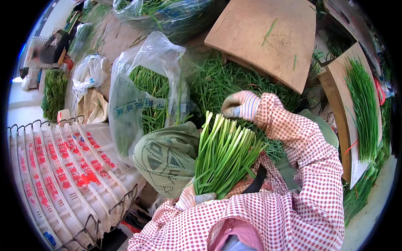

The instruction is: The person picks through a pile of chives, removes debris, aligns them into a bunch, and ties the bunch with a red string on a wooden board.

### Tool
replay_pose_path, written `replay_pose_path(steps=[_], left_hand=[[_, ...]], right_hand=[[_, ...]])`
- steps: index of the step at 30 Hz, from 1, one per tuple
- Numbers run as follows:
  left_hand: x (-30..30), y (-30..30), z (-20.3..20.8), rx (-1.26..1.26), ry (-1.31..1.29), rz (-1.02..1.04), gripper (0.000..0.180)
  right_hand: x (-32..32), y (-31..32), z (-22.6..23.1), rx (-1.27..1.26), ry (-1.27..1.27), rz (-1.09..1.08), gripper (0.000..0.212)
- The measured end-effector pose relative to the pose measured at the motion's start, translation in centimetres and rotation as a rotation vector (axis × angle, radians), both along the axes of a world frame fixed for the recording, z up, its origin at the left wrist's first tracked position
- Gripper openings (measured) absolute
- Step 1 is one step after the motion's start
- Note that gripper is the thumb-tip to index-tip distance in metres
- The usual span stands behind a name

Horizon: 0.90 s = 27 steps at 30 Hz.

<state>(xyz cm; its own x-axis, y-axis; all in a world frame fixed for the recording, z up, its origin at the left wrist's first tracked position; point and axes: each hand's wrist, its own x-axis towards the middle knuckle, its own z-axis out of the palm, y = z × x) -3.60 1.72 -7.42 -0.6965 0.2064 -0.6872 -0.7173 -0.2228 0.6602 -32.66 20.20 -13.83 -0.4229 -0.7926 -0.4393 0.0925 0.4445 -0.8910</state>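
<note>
A thick bunch of garlic chives (228,154) lies across my lap, pale cut ends pointing away from me and green leaves toward me. My left hand (191,198), in a striped knit glove, is closed around the leafy lower part, its thumb over the leaves. Just beyond the pale ends is my right hand (242,105), gloved alike, with its fingers curled together. Whatever those fingers hold, if anything, is hidden. Left of the bunch, by my knee (167,159), stands a clear plastic bag (121,96) with more chives (153,85) inside.
Loose green leaves (213,79) cover the floor ahead. A wooden board (266,37) stands beyond them. To the right, a stack of chives (361,111) lies on another wooden stand (335,83). A white plastic crate (63,175) with red markings is at the left.
</note>
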Motion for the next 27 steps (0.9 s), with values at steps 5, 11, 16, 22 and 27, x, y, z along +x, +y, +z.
replay_pose_path(steps=[5, 11, 16, 22, 27], left_hand=[[0.7, 1.1, 0.8, 0.033, 0.016, 0.132, 0.074], [3.0, 2.0, -0.4, 0.109, 0.099, 0.248, 0.077], [3.4, 2.3, 0.1, 0.229, 0.004, 0.356, 0.073], [2.9, 2.7, 1.6, 0.2, 0.115, 0.267, 0.067], [2.7, 2.0, 2.6, 0.199, 0.096, 0.284, 0.065]], right_hand=[[-0.8, 3.4, 1.2, 0.304, 0.514, -0.055, 0.027], [-4.1, 16.1, -11.5, 1.118, 0.578, 0.001, 0.049], [0.3, 4.1, 3.5, -0.019, 0.685, 0.047, 0.079], [4.1, -2.3, 7.8, -0.17, 0.303, 0.326, 0.034], [2.4, 2.7, 7.7, 0.182, 0.548, -0.364, 0.027]])
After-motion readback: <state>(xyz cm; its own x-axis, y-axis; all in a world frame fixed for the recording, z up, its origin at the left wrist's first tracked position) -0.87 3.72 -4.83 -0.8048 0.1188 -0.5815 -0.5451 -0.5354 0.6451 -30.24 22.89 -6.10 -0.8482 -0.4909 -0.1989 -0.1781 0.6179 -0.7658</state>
